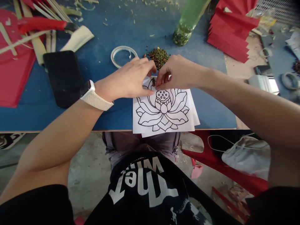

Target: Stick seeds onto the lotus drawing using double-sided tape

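Observation:
A white sheet with a black-line lotus drawing (pixel 163 108) lies at the table's front edge, with more paper beneath it. My left hand (pixel 136 76) rests at the sheet's upper left, thumb and fingers apart, holding nothing visible. Over the upper middle of the drawing, my right hand (pixel 174 72) has its fingertips pinched together; what they hold is too small to make out. Small dark bits show on the paper beside those fingertips. Just behind both hands sits a pile of green and reddish beans (pixel 158 57). A roll of tape (pixel 113 57) lies left of the pile.
A black phone (pixel 63 78) lies left, near a red-handled tool (pixel 42 25), pale husk strips and red paper (pixel 14 78). A green bottle (pixel 187 25) stands behind the beans. Folded red paper (pixel 231 34) is at the back right, a white device (pixel 263 84) at right.

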Demonstrator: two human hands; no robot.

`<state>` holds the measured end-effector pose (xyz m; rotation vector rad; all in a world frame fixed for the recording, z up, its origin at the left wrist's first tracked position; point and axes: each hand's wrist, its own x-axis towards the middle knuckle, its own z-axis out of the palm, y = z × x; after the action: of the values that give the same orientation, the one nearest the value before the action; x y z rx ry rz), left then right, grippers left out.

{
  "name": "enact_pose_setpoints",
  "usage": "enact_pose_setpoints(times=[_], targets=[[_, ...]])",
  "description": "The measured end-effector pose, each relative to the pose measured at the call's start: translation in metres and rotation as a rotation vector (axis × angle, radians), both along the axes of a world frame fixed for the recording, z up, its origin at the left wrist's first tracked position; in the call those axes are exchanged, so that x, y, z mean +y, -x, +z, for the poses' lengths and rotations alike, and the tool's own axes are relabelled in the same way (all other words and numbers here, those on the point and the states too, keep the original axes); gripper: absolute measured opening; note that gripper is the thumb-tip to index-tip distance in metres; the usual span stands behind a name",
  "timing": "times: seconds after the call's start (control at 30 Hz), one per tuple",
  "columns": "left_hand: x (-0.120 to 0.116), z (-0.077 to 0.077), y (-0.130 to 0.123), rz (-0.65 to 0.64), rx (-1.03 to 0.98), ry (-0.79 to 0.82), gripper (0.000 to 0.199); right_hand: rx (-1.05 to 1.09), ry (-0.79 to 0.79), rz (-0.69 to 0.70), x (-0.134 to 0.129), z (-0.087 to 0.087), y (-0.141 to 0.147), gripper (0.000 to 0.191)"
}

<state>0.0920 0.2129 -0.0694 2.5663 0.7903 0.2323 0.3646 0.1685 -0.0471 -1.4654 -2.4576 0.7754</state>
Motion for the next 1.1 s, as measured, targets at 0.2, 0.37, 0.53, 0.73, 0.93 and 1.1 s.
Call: enact_pose_setpoints(times=[0.2, 0.37, 0.53, 0.73, 0.93, 1.1], targets=[[-0.006, 0.009, 0.002, -0.013, 0.026, 0.028, 0.075, 0.007, 0.083, -0.019, -0.002, 0.012, -0.002, 0.024], [-0.005, 0.007, 0.002, -0.011, -0.001, 0.006, 0.067, -0.057, -0.025, 0.002, -0.009, 0.011, 0.002, 0.009], [0.003, -0.006, -0.001, -0.001, -0.022, -0.018, 0.065, -0.114, -0.087, 0.062, -0.010, 0.013, 0.003, 0.013], [-0.002, 0.005, 0.001, -0.015, 0.013, -0.006, 0.062, -0.146, -0.120, 0.108, -0.010, 0.017, 0.006, 0.014], [-0.006, 0.012, 0.000, -0.004, 0.053, 0.003, 0.061, -0.233, -0.162, 0.095, -0.020, 0.027, 0.020, 0.015], [0.001, -0.008, -0.002, 0.006, -0.023, -0.041, 0.064, -0.114, -0.147, -0.006, -0.012, 0.018, 0.006, 0.015]])
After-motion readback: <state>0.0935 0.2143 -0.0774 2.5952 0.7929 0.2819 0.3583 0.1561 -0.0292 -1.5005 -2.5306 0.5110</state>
